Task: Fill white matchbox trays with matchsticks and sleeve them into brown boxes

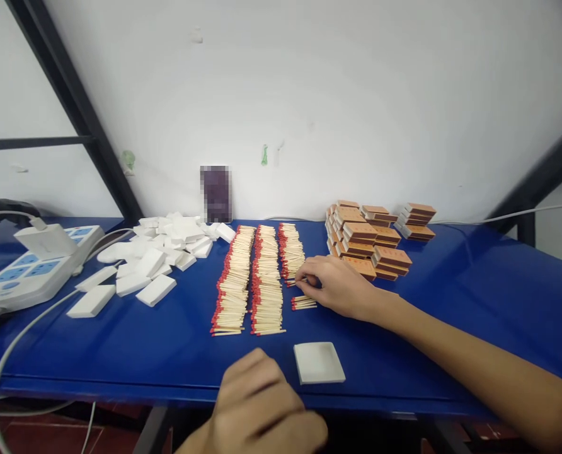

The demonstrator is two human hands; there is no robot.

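My right hand (338,285) has its thumb and index finger closed in a pinch on matches at the near end of the third, shorter row of matches (292,252). Just below its fingers lies a small separate group of matches (304,302). Two longer rows of red-tipped matches, a left row (234,277) and a middle row (266,277), stretch toward the wall. At the bottom my left hand (264,407) is curled into a loose fist, its fingertips hidden; nothing shows in it. Between the hands and the table edge sits an open white matchbox tray (319,362).
White box trays (162,249) are heaped at the left, beside a power strip (40,265) with a white charger and cables. Stacked orange-brown matchboxes (370,239) stand at the back right. A blurred dark object (217,193) leans on the wall behind the blue table (479,315).
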